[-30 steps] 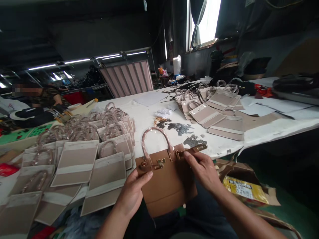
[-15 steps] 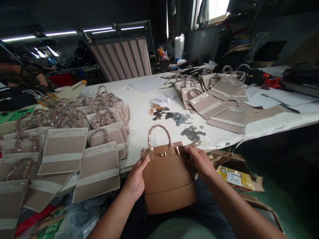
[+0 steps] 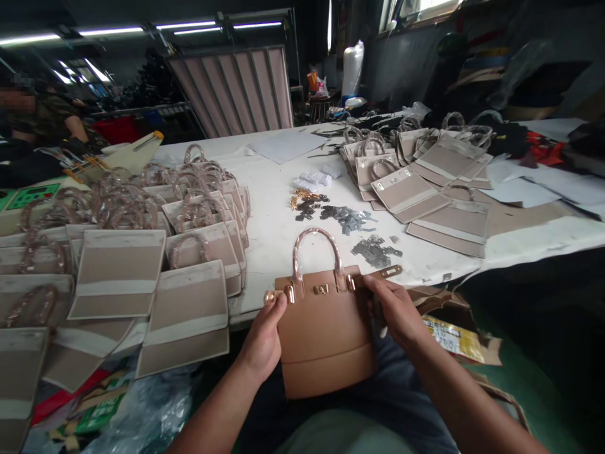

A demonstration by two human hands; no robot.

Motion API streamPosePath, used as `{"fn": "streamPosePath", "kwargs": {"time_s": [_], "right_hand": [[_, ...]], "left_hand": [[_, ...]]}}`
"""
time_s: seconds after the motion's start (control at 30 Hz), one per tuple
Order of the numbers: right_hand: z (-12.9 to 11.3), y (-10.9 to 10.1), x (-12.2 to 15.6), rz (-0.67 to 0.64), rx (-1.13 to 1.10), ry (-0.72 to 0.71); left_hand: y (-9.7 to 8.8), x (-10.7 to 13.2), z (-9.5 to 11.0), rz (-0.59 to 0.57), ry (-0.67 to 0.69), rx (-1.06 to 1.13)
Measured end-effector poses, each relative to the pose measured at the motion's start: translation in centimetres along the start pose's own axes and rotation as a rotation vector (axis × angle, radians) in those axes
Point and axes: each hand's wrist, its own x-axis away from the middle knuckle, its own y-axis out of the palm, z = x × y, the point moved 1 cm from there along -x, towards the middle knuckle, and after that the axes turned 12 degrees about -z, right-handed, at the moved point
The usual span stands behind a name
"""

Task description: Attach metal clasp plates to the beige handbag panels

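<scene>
A small tan handbag [image 3: 324, 340] with a plastic-wrapped handle and a gold clasp stands upright over my lap, at the near edge of the white table [image 3: 278, 233]. My left hand [image 3: 265, 337] grips the bag's left side, thumb on the gold fitting of the strap end. My right hand [image 3: 399, 312] clasps the bag's right side, fingers by the strap that sticks out to the right with a gold tip [image 3: 390, 272].
Stacks of beige bag panels with handles [image 3: 155, 252] cover the table's left; another batch [image 3: 420, 183] lies at the right. Small metal fittings [image 3: 345, 221] are scattered mid-table. A cardboard box [image 3: 454, 340] sits on the floor at right. A person [image 3: 38, 126] works far left.
The bag's front strap, lifted a second ago, now lies flat across the front with the clasp centred. Both hands have shifted to the bag's sides. The camera has tilted down a little.
</scene>
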Motion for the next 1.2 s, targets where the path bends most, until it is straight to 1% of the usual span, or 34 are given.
{"fn": "streamPosePath", "kwargs": {"time_s": [0.1, 0.17, 0.23, 0.33, 0.43, 0.5, 0.57, 0.77, 0.9, 1.0, 1.1, 1.2], "right_hand": [[-0.1, -0.1, 0.3, 0.009, 0.022, -0.018], [-0.1, -0.2, 0.5, 0.011, 0.024, -0.030], [0.0, -0.1, 0.7, 0.004, 0.037, -0.022], [0.1, 0.0, 0.7, -0.014, 0.078, 0.009], [0.3, 0.3, 0.5, -0.017, 0.101, 0.019], [0.3, 0.6, 0.4, -0.027, 0.106, 0.027], [0.2, 0.9, 0.4, -0.045, 0.118, 0.037], [0.1, 1.8, 0.3, -0.082, 0.176, 0.029], [-0.1, 2.4, 0.4, -0.073, 0.138, 0.027], [-0.6, 3.0, 0.7, -0.068, 0.117, 0.041], [-1.3, 3.6, 1.0, -0.084, 0.083, 0.034], [-1.9, 3.9, 1.2, -0.118, 0.054, 0.006]], "left_hand": [[-0.3, 0.2, 0.4, -0.010, 0.032, -0.027], [-0.3, 0.3, 0.7, 0.004, 0.050, -0.028], [-0.2, 0.5, 0.8, 0.003, 0.039, 0.007], [0.5, 0.8, 0.9, -0.031, -0.048, 0.113], [0.9, 1.4, 1.0, -0.023, -0.131, 0.187], [0.8, 1.8, 0.9, -0.021, -0.176, 0.216], [0.5, 2.1, 0.8, -0.030, -0.197, 0.238], [-0.5, 2.8, 0.9, -0.026, -0.168, 0.275], [-0.8, 3.0, 1.4, -0.014, -0.134, 0.273], [-1.4, 2.9, 1.5, 0.001, -0.126, 0.261], [-2.1, 2.7, 1.4, 0.042, -0.143, 0.279], [-2.5, 2.5, 1.4, 0.108, -0.158, 0.290]]}}
